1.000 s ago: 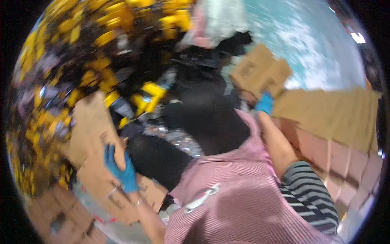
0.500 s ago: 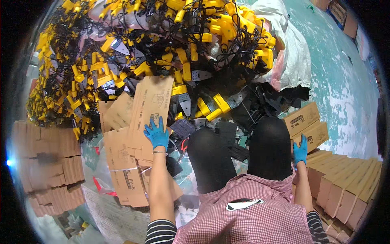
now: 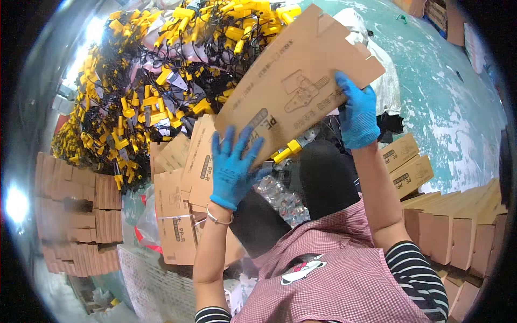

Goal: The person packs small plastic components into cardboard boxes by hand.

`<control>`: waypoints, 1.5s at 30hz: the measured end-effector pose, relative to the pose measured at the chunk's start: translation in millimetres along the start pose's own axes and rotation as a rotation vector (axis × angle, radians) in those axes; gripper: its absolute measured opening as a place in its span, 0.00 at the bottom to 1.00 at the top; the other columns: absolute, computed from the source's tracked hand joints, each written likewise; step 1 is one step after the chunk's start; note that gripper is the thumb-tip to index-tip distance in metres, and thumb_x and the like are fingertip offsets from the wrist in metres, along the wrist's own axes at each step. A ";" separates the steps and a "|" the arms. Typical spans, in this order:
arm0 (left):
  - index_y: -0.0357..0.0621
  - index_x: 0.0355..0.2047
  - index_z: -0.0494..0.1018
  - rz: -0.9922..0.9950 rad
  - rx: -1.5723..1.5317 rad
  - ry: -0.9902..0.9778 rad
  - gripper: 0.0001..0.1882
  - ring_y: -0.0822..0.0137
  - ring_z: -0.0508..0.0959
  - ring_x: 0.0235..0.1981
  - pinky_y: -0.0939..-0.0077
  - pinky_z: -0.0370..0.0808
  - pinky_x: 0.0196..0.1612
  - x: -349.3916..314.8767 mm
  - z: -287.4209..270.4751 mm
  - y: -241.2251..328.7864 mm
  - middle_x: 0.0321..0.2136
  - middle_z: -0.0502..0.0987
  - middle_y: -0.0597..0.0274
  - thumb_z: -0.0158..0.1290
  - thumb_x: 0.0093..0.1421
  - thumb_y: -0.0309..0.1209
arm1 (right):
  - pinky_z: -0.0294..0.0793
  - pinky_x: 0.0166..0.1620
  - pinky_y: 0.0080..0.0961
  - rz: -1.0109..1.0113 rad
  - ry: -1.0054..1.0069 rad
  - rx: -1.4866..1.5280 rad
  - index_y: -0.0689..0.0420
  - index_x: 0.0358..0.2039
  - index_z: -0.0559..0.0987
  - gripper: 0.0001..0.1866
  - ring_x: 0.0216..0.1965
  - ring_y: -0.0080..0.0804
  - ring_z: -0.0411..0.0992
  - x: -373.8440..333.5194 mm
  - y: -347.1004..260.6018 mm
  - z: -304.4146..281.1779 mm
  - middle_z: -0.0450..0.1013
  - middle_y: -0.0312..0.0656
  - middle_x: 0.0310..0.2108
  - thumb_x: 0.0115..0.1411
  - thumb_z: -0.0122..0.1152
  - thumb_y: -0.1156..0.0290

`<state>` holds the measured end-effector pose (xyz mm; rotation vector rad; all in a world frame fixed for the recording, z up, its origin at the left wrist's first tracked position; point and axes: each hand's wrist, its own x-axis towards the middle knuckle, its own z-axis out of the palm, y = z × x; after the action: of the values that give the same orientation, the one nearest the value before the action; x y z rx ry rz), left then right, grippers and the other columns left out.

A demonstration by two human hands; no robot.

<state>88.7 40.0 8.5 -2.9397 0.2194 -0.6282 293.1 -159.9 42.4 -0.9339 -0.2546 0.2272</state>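
Note:
A flat, folded cardboard box [image 3: 291, 75] with a line drawing printed on it is held up at a slant above my knees. My right hand [image 3: 360, 116], in a blue glove, grips its right edge near the cut flaps. The blue-gloved left hand [image 3: 232, 167] spreads its fingers against the box's lower left end. Just beside that hand lies a stack of flat cardboard boxes [image 3: 175, 199], part of it bound with a white strap.
Beyond the raised box spreads a heap of yellow-handled tools with black cords [image 3: 145, 107]. A white sack [image 3: 385, 89] lies behind it. Cardboard bundles [image 3: 78, 215] are piled at left. Assembled boxes [image 3: 414, 175] and a row of cartons [image 3: 452, 231] stand at right.
The flat box has been lifted off the stack and swung right. My right hand has come up from the boxes at right and taken its edge. My left hand has shifted right.

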 end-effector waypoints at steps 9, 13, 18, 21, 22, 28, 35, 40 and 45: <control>0.41 0.64 0.60 -0.754 -1.307 0.644 0.29 0.66 0.70 0.57 0.70 0.69 0.60 11.7 -3.8 17.9 0.56 0.70 0.58 0.56 0.67 0.32 | 0.59 0.68 0.32 0.306 -0.877 -0.150 0.59 0.66 0.65 0.32 0.67 0.33 0.61 -93.0 28.7 0.6 0.62 0.47 0.66 0.62 0.64 0.73; 0.38 0.60 0.65 -0.805 -1.373 0.530 0.28 0.65 0.75 0.52 0.68 0.74 0.55 -13.1 13.2 35.9 0.52 0.74 0.56 0.57 0.65 0.39 | 0.61 0.65 0.32 0.152 -0.859 -0.150 0.59 0.63 0.66 0.33 0.64 0.37 0.62 -101.5 39.1 -16.1 0.59 0.45 0.66 0.62 0.67 0.61; 0.36 0.63 0.62 -0.888 -1.559 0.392 0.35 0.58 0.70 0.60 0.62 0.68 0.63 -20.1 -22.7 86.9 0.58 0.68 0.48 0.53 0.59 0.42 | 0.62 0.63 0.31 0.047 -0.654 -0.064 0.58 0.62 0.65 0.52 0.63 0.34 0.62 -89.0 57.1 -35.7 0.62 0.43 0.62 0.49 0.66 0.31; 0.38 0.65 0.61 -0.770 -1.770 0.313 0.41 0.54 0.61 0.67 0.58 0.56 0.70 -24.0 -14.5 121.5 0.66 0.60 0.47 0.57 0.58 0.51 | 0.69 0.54 0.25 0.181 -0.467 -0.171 0.56 0.61 0.65 0.35 0.53 0.26 0.67 -84.9 58.1 -29.9 0.67 0.40 0.56 0.59 0.67 0.54; 0.39 0.63 0.62 -0.777 -1.660 0.465 0.37 0.55 0.62 0.66 0.58 0.56 0.70 -25.2 -7.8 128.8 0.64 0.62 0.48 0.56 0.59 0.47 | 0.69 0.54 0.25 0.184 -0.463 -0.175 0.56 0.61 0.65 0.35 0.53 0.26 0.67 -87.7 58.6 -27.2 0.67 0.40 0.56 0.59 0.67 0.54; 0.40 0.61 0.63 -0.923 -1.154 0.636 0.30 0.55 0.65 0.63 0.58 0.53 0.71 -30.6 -4.2 132.8 0.63 0.63 0.51 0.56 0.59 0.34 | 0.73 0.45 0.19 0.254 -0.486 -0.297 0.57 0.60 0.68 0.26 0.46 0.22 0.72 -123.3 45.1 -28.0 0.71 0.38 0.52 0.61 0.58 0.76; 0.41 0.64 0.60 -0.977 -1.443 0.433 0.34 0.54 0.62 0.66 0.60 0.55 0.71 -17.7 -43.8 142.4 0.65 0.60 0.49 0.49 0.54 0.23 | 0.55 0.69 0.31 0.245 -0.659 -0.331 0.58 0.67 0.63 0.31 0.67 0.34 0.59 -132.0 28.0 -45.0 0.62 0.46 0.65 0.62 0.51 0.75; 0.46 0.54 0.68 -0.812 -1.266 0.325 0.26 0.54 0.64 0.64 0.62 0.65 0.65 -38.0 -19.4 142.6 0.60 0.63 0.49 0.58 0.53 0.23 | 0.69 0.53 0.19 0.336 -0.445 -0.243 0.61 0.51 0.75 0.21 0.49 0.23 0.70 -135.1 28.1 -42.3 0.72 0.39 0.54 0.56 0.49 0.81; 0.58 0.54 0.71 -0.552 -0.716 0.155 0.41 0.47 0.67 0.61 0.56 0.70 0.61 -62.4 -24.6 137.0 0.60 0.61 0.48 0.77 0.37 0.36 | 0.70 0.59 0.30 0.288 -0.738 -0.391 0.60 0.48 0.78 0.18 0.54 0.33 0.73 -115.8 23.2 -52.1 0.73 0.44 0.54 0.56 0.63 0.73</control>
<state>6.4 -86.3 -15.0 -3.6655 -0.4792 -1.0246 197.8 -221.0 -19.6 -1.2478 -0.8691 0.8126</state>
